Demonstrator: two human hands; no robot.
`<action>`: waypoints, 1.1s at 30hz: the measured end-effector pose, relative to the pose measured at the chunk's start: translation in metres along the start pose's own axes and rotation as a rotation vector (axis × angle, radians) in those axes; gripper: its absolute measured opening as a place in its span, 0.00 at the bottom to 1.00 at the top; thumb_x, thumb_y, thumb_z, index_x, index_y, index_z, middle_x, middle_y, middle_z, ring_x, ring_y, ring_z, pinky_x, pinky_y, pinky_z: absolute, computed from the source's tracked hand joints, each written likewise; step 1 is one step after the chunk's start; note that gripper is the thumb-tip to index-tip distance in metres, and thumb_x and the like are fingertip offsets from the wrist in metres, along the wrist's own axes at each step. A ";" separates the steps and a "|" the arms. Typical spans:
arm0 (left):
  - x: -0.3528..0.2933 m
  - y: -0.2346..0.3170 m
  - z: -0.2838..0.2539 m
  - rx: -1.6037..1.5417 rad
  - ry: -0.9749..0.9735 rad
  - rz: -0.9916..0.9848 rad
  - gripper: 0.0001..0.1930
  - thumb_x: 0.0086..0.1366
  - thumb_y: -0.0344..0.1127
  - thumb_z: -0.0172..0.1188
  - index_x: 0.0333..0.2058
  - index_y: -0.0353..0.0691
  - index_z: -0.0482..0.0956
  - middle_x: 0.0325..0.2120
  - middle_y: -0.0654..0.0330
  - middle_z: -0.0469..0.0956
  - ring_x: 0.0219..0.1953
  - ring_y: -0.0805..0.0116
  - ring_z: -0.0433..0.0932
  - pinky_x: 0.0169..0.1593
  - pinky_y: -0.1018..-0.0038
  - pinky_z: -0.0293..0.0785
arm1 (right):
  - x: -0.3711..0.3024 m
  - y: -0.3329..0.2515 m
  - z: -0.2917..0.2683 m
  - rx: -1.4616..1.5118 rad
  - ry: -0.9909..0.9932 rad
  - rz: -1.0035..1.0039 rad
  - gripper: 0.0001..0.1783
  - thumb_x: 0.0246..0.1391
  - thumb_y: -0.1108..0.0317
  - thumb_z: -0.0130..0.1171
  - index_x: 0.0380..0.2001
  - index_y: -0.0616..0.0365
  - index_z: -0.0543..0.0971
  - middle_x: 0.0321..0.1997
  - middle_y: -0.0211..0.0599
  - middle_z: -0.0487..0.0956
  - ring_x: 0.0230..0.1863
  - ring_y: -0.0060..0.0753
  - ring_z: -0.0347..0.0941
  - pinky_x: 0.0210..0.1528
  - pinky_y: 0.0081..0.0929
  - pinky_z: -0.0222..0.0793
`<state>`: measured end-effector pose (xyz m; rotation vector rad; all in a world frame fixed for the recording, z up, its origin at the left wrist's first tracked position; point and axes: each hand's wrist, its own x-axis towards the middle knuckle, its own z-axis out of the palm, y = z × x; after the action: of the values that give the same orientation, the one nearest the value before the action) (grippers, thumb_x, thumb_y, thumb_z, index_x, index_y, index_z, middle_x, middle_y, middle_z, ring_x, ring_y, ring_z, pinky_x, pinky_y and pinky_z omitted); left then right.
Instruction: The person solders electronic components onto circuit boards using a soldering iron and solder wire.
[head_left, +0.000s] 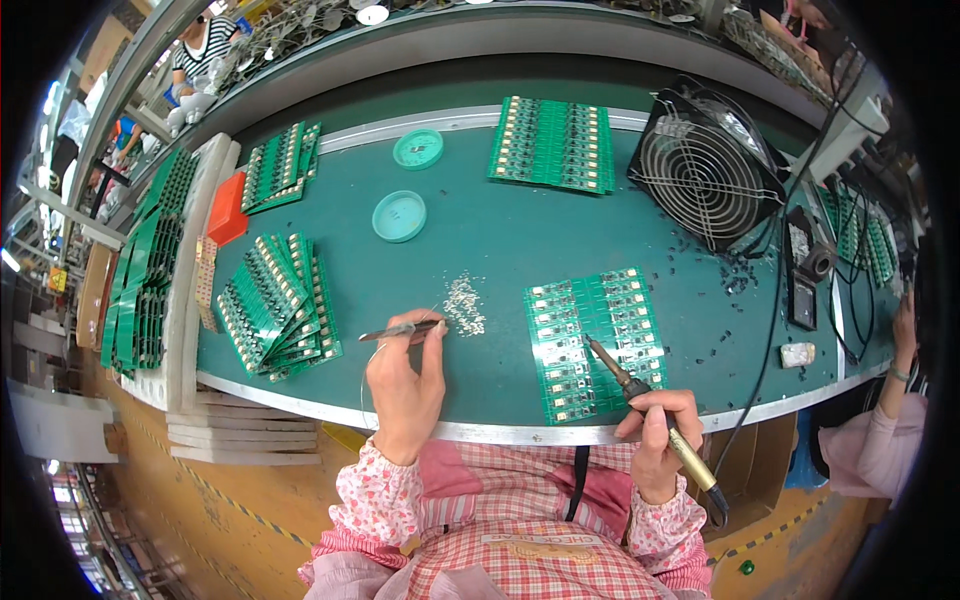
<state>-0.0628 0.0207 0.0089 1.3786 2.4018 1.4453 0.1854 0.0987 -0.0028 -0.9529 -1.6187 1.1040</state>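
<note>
My left hand (402, 388) is closed around a pair of dark tweezers (388, 332), held almost level. Their tip reaches the edge of a loose pile of tiny pale components (463, 303). A thin wire (363, 385), seemingly solder wire, curves down beside the same hand. My right hand (657, 440) grips a soldering iron (688, 458) with a gold-coloured handle. Its tip points up and left over a green circuit board panel (622, 305) at the table's front; contact cannot be made out. Rows of white and black parts line the panel.
Stacked green boards lie at left (275, 305), back left (283, 165) and back centre (550, 145). Two round green dishes (400, 216) and a red box (229, 208) are nearby. A fan (700, 175) stands back right, near scattered black bits (735, 272) and a cable (770, 345).
</note>
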 end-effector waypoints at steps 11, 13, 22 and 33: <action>-0.026 0.033 0.023 -0.128 -0.262 0.114 0.06 0.63 0.19 0.59 0.39 0.30 0.79 0.37 0.54 0.81 0.37 0.65 0.84 0.42 0.74 0.79 | 0.004 -0.003 -0.001 0.028 -0.039 -0.033 0.10 0.60 0.65 0.54 0.32 0.59 0.79 0.17 0.31 0.78 0.19 0.24 0.77 0.25 0.23 0.71; -0.028 0.032 0.027 -0.151 -0.279 0.117 0.06 0.63 0.19 0.60 0.39 0.30 0.79 0.37 0.54 0.81 0.36 0.64 0.84 0.41 0.74 0.79 | 0.004 -0.003 -0.001 0.033 -0.051 -0.053 0.10 0.61 0.65 0.55 0.33 0.59 0.79 0.17 0.31 0.78 0.19 0.24 0.77 0.26 0.23 0.71; -0.027 0.039 0.031 -0.060 -0.288 0.153 0.06 0.62 0.23 0.62 0.39 0.33 0.80 0.37 0.55 0.82 0.36 0.60 0.82 0.41 0.71 0.77 | 0.004 -0.001 -0.002 0.031 -0.057 -0.071 0.10 0.61 0.64 0.55 0.33 0.59 0.80 0.17 0.30 0.79 0.19 0.25 0.78 0.26 0.24 0.71; -0.027 0.040 0.032 -0.058 -0.285 0.179 0.07 0.60 0.23 0.63 0.38 0.36 0.80 0.37 0.55 0.82 0.37 0.56 0.81 0.41 0.68 0.75 | 0.004 0.000 -0.003 0.018 -0.062 -0.074 0.10 0.60 0.64 0.56 0.32 0.58 0.80 0.17 0.30 0.79 0.20 0.25 0.78 0.27 0.25 0.72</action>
<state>-0.0062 0.0324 0.0085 1.6912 2.0932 1.2380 0.1867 0.1033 -0.0015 -0.8476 -1.6778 1.1052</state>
